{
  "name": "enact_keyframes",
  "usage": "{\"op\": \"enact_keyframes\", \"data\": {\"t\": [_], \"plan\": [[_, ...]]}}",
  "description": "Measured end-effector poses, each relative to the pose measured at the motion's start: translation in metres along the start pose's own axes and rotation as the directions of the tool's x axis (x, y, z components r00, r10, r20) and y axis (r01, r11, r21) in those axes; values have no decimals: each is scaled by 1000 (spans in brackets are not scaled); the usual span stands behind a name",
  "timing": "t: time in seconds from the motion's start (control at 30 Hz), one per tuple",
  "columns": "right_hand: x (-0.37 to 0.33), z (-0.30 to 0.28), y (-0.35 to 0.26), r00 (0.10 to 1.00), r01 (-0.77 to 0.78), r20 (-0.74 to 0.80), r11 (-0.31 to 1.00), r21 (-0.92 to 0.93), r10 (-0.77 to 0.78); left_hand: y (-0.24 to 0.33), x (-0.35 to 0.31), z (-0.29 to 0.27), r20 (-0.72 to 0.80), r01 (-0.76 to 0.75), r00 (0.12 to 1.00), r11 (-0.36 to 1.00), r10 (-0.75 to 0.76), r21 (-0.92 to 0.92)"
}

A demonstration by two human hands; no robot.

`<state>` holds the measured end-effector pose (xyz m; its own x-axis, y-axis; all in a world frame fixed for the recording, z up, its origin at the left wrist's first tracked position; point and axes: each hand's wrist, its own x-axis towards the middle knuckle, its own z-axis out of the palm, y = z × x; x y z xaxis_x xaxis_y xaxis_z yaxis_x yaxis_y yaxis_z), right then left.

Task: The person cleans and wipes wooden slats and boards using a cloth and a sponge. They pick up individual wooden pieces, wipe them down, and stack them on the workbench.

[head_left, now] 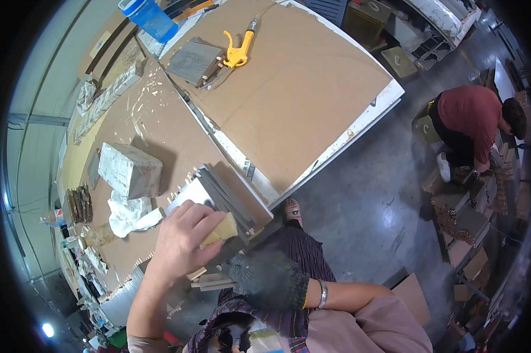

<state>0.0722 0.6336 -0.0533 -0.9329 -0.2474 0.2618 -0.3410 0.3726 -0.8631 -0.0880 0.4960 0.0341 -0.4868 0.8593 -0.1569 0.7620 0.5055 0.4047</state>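
I see my left hand (183, 238) clenched around a yellow sponge (221, 230), pressing it on the grey panel stack (218, 194) at the tabletop (159, 123) edge. My gloved right hand (268, 279) sits just right of it, below the stack, grasping a wooden strip (209, 283). A crumpled white rag (130, 213) lies left of my left hand.

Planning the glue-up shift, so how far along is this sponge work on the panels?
Midway, I'd judge. Left hand presses a yellow sponge on the grey panel stack; gloved right hand steadies a wooden piece. Another grey panel lies by the yellow air gun.
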Motion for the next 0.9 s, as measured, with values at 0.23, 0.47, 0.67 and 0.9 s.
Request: {"op": "enact_keyframes", "data": {"t": [0.23, 0.47, 0.67, 0.9], "plan": [[-9, 10, 12, 994, -79, 79, 989, 122, 69, -58, 2, -15, -438, 331, 830, 937, -346, -113], [12, -56, 4, 982, -190, 16, 973, 132, 189, -65, -69, -18, -348, 209, 644, 595, -681, -776], [47, 0, 6, 954, 204, -204, 975, -92, -219, -81, -161, -20, -584, -150, 391, 577, -711, -803], [103, 133, -28, 935, -306, 256, 921, 240, 244, -74, -284, -8, -634, -161, 221, 614, -741, -773]]}}
